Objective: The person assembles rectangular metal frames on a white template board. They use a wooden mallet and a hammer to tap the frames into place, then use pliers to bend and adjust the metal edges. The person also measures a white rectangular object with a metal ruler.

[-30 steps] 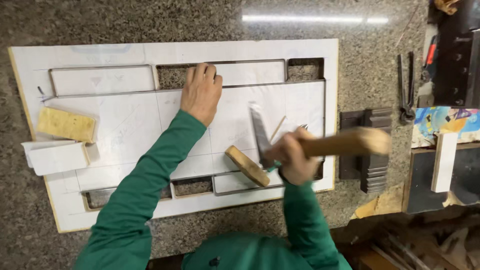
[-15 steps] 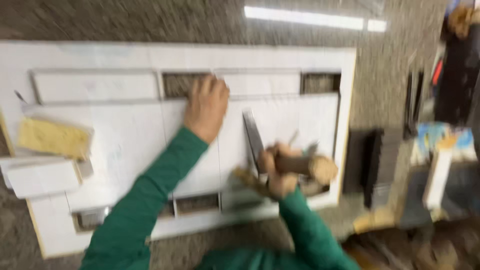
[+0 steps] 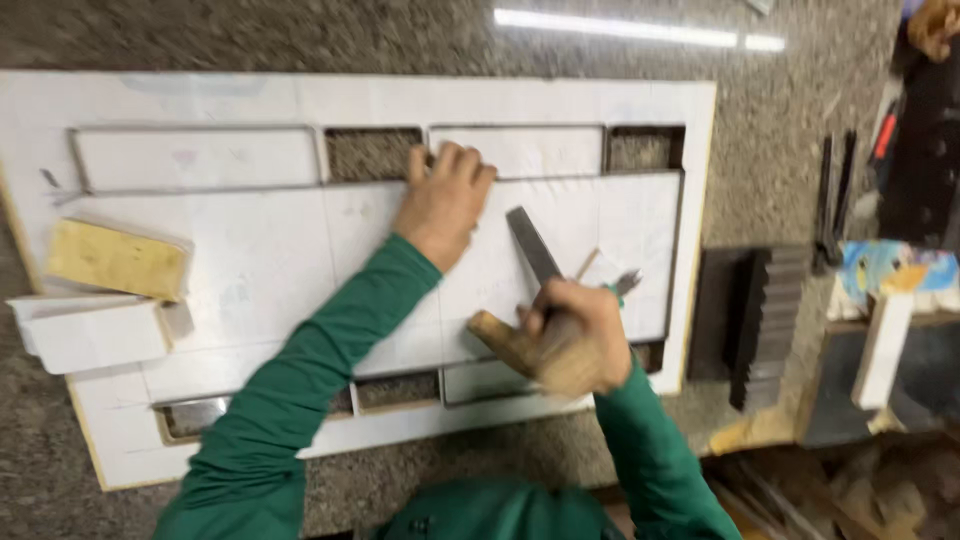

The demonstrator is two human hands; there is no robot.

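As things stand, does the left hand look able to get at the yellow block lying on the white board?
Probably yes. The left hand lies flat on the white board, holding nothing, and the yellow block lies uncovered off to its left. Only bare board shows between them, so the way looks free.

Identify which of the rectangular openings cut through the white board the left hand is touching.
The upper opening left of centre: the left hand has its fingertips at that opening's right edge. The other openings lie clear of that hand.
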